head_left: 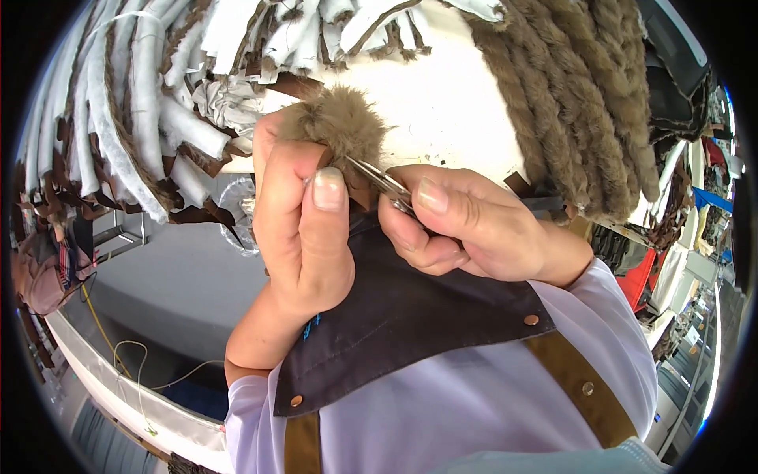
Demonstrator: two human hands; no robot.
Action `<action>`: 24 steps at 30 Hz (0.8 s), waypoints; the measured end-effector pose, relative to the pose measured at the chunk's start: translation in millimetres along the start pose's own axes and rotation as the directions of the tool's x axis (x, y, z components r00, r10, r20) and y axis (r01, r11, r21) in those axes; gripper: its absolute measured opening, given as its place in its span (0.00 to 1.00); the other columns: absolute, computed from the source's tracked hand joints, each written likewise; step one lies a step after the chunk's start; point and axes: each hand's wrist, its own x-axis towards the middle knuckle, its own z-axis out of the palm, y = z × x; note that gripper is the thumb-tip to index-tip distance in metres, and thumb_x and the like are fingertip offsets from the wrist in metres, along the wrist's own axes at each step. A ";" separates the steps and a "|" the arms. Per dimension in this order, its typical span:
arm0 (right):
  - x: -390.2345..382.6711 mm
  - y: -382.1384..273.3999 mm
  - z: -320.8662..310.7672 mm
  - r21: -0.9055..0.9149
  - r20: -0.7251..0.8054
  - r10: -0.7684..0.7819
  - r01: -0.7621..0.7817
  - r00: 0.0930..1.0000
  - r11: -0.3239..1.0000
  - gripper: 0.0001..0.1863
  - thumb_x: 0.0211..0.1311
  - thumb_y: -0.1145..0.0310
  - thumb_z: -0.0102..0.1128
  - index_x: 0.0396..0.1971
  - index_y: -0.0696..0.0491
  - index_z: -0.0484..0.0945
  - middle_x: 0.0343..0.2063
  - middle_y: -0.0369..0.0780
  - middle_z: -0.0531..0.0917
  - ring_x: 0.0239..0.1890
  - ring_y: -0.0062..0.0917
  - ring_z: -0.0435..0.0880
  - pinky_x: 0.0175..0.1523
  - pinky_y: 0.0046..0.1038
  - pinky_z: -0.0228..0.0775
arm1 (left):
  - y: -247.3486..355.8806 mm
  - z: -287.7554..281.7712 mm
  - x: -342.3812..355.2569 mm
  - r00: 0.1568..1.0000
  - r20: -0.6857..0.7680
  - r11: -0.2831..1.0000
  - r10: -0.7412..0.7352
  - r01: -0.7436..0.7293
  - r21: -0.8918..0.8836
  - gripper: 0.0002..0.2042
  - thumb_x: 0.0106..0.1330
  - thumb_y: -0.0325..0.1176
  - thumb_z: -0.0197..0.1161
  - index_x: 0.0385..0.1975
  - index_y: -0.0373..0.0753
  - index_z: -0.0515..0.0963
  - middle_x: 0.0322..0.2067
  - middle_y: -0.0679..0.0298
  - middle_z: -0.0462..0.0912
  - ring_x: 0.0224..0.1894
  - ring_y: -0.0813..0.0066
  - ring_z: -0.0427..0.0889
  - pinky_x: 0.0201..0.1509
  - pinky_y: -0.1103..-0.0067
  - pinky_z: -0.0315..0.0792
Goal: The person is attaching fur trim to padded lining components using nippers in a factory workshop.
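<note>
My left hand [296, 221] pinches a small tuft of brown fur [341, 122] between thumb and fingers, held close in front of my chest. My right hand [462, 225] grips a small metal cutting tool [383, 183], its thin blades pointing left into the base of the fur, right beside my left thumb. The two hands touch each other. Below them lies my dark apron bib [410, 316] with tan straps.
A white table top [442, 103] lies beyond the hands. Long brown fur strips [568, 103] are piled at the right, white-backed fur strips [134, 103] hang at the left. A grey surface [174, 284] and a thin yellow cord [118, 347] sit at the lower left.
</note>
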 end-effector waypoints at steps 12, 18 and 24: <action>-1.2 -5.1 -5.3 0.027 0.005 0.142 -0.142 0.990 0.989 0.22 0.66 0.49 0.38 0.21 0.52 0.63 0.14 0.30 0.58 0.15 0.12 0.50 0.19 0.16 0.42 | -1.0 -6.0 1.7 0.982 0.044 0.960 0.182 -0.187 0.209 0.06 0.60 0.28 0.50 0.27 0.32 0.66 0.35 0.52 0.67 0.37 0.65 0.64 0.44 0.74 0.60; 6.8 5.2 -7.6 0.017 -0.004 0.053 -0.053 0.999 0.998 0.20 0.65 0.51 0.41 0.22 0.52 0.64 0.14 0.29 0.59 0.16 0.11 0.52 0.19 0.15 0.44 | -4.8 -3.7 0.6 0.986 0.054 0.978 0.160 -0.166 0.129 0.06 0.60 0.28 0.51 0.25 0.32 0.66 0.33 0.53 0.67 0.35 0.65 0.64 0.42 0.75 0.61; 18.6 16.0 -13.4 -0.243 -0.124 -0.141 0.108 0.982 0.964 0.16 0.65 0.57 0.44 0.22 0.52 0.66 0.17 0.28 0.61 0.19 0.10 0.55 0.22 0.15 0.47 | -4.0 -6.4 -1.2 0.997 0.059 0.989 0.044 -0.052 0.138 0.06 0.60 0.27 0.49 0.25 0.32 0.66 0.34 0.54 0.67 0.36 0.66 0.64 0.43 0.76 0.60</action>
